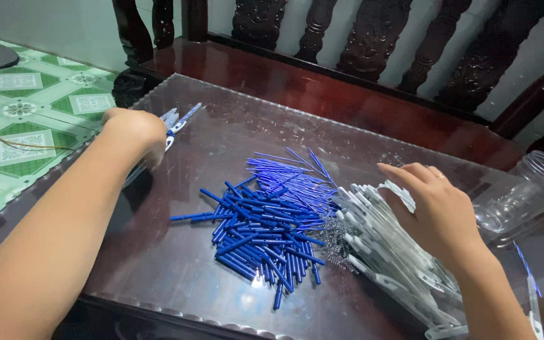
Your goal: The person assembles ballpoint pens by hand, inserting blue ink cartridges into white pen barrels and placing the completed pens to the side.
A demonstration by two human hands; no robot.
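Resting on the heap of white plastic clips (388, 252), the right hand (439, 211) is seen with fingers spread and loosely curved, nothing pinched. The left hand (136, 132), curled shut, is held over white and blue pieces (181, 119) at the far desk (158, 264) edge; what it pinches cannot be told. Blue tubes (266, 226) and small springs (335, 242) lie just left of the right hand. The clips are judged light, stiff and slippery, best pinched singly by an end
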